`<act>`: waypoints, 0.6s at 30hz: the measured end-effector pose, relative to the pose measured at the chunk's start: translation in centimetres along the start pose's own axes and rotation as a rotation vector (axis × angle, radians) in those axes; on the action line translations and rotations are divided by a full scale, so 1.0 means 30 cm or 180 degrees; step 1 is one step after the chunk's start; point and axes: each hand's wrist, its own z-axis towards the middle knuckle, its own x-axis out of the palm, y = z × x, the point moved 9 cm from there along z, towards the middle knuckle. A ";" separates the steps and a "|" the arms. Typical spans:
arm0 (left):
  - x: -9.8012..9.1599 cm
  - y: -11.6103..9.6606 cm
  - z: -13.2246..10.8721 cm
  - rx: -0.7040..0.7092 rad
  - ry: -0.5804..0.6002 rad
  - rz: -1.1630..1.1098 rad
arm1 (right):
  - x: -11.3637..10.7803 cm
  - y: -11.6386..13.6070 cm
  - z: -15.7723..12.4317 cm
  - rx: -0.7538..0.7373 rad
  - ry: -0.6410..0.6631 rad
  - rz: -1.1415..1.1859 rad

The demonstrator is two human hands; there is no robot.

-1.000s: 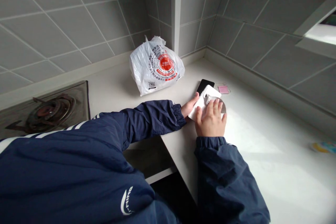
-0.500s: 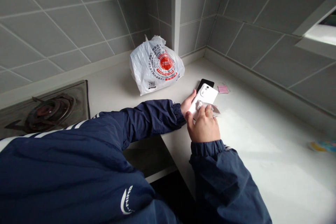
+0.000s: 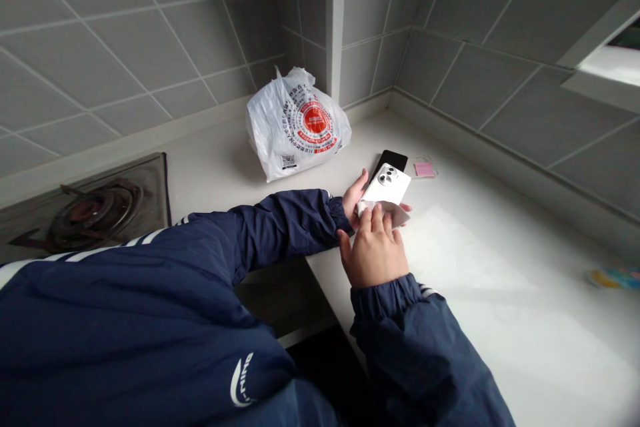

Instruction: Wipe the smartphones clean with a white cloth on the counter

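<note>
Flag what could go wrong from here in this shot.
The white phone, held at its side by the left hand, could slip and knock the black phone just behind it. The cloth under the right hand might smear the lenses if it rides up.

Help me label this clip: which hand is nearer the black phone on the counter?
Left. The left hand holds the white phone right beside the black phone; the right hand is farther away, toward the person, below the white phone.
</note>
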 end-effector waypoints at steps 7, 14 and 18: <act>0.009 0.017 -0.022 -0.0457 -0.0286 0.0058 | 0.016 0.031 0.011 -0.0258 -0.0124 0.0133; 0.006 0.030 -0.023 -0.0345 -0.0454 0.0174 | 0.022 0.001 0.035 -0.0253 -0.0161 0.0187; 0.006 0.042 -0.017 -0.0308 -0.0386 0.0094 | 0.019 -0.022 0.051 -0.0237 -0.0261 0.0212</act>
